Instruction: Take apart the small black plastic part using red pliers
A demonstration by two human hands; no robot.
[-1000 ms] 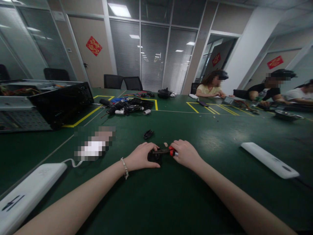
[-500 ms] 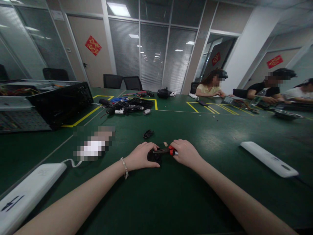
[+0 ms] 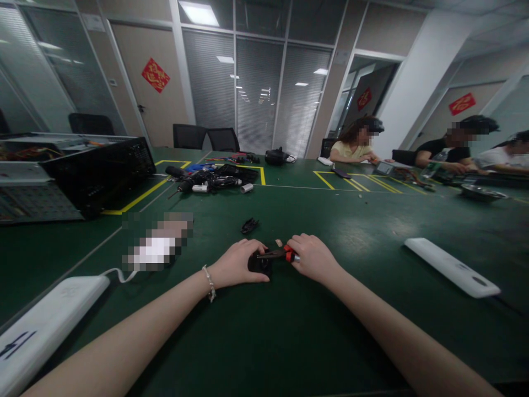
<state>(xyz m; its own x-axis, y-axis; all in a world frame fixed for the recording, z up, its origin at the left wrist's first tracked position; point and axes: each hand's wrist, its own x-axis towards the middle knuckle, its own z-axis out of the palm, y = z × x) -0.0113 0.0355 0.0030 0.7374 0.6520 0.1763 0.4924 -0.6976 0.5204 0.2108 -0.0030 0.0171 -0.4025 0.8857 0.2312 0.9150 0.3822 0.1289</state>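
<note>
My left hand [image 3: 238, 263] is closed around a small black part [image 3: 261, 269] on the green table, thumb on the near side and fingers on the far side. What kind of part it is I cannot make out. My right hand [image 3: 312, 256] grips the red handles of a pair of needle-nose pliers [image 3: 270, 255]. Their dark jaws point left and reach over the black part, between my left thumb and fingers. Just beyond the pliers lies a small pale scrap [image 3: 279, 242]. A second small black piece [image 3: 249, 225] rests farther back.
White power banks [image 3: 450, 267] lie on both sides, the left one with a cable. At the back left stand a black computer case [image 3: 101, 173] and a pile of tools and black parts [image 3: 210, 179]. Several people [image 3: 355, 146] sit at the right.
The whole view has shifted very slightly to the left. Hands, pliers and black part keep the same positions relative to each other.
</note>
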